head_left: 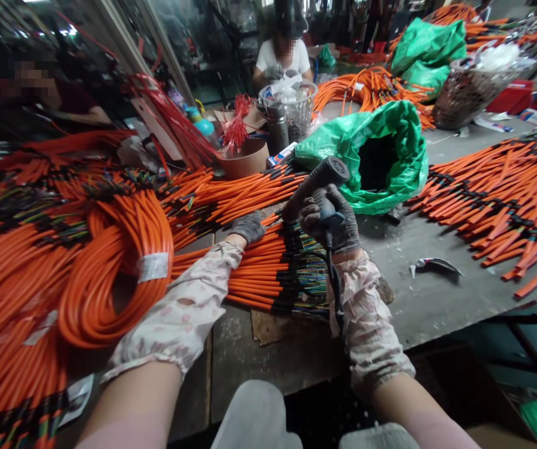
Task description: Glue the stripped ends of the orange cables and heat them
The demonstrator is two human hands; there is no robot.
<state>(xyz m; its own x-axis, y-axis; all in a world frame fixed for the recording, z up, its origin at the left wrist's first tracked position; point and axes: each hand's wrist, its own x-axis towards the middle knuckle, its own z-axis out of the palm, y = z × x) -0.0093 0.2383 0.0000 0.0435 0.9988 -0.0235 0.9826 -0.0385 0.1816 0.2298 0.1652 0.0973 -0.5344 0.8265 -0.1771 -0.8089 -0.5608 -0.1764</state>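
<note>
My right hand, in a grey glove, is closed round the handle of a dark heat gun. Its nozzle points down and left at the black sleeves on a row of orange cables. A black cord hangs from the handle along my forearm. Beyond the sleeves, thin coloured wires fan out, partly behind the cord. My left hand, also gloved, lies over the upper cables of this row, its fingers curled down on them. Both forearms wear pale patterned sleeve covers.
Coiled orange cables crowd the left. A green sack stands behind the heat gun, and more cables lie to the right. A curved blade-like tool rests on the grey table. A person sits opposite; another is at left.
</note>
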